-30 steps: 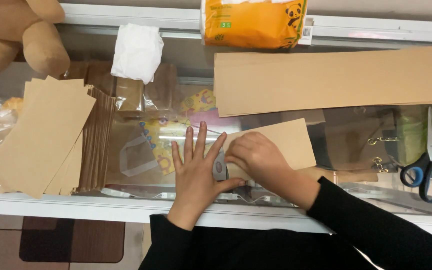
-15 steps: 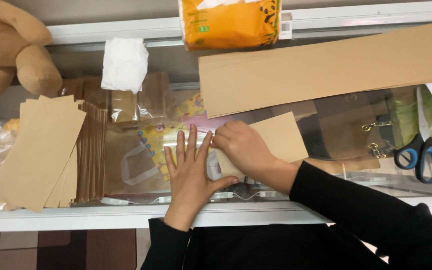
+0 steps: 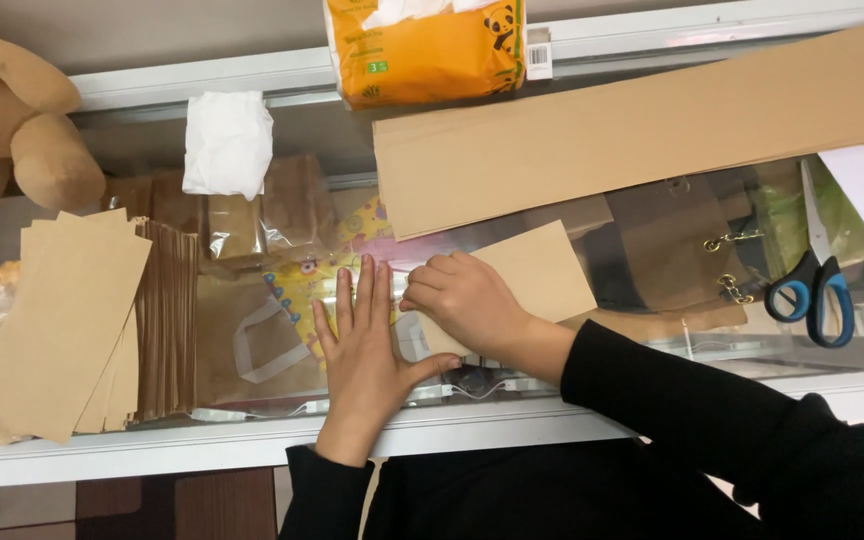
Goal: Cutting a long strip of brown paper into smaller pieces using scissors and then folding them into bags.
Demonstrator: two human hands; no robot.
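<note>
Small brown card sheet (image 3: 537,275) lies on the glass surface (image 3: 652,340), near the front edge, long axis tilted, running from lower left up to the right. Right hand (image 3: 462,300) sits on its left end, fingers curled & pressing down on the sheet's edge (knuckles up, half clenched, more pinning than gripping). Left hand (image 3: 367,345) lies flat just left of it, fingers spread & straight, palm down on the glass, grasping nothing; thumb reaches twd the sheet's lower corner. So the sheet runs off to the right from both hands, right hand the nearer.

Around: long brown card strip (image 3: 652,130) behind, scissors (image 3: 812,290) well right, stack of brown sheets (image 3: 62,320) far left, orange tissue pack (image 3: 427,50) at back.

Vs half a sec ago: hands & sheet in much the same pose, right hand's fingers sit a bit lower on the sheet edge.
</note>
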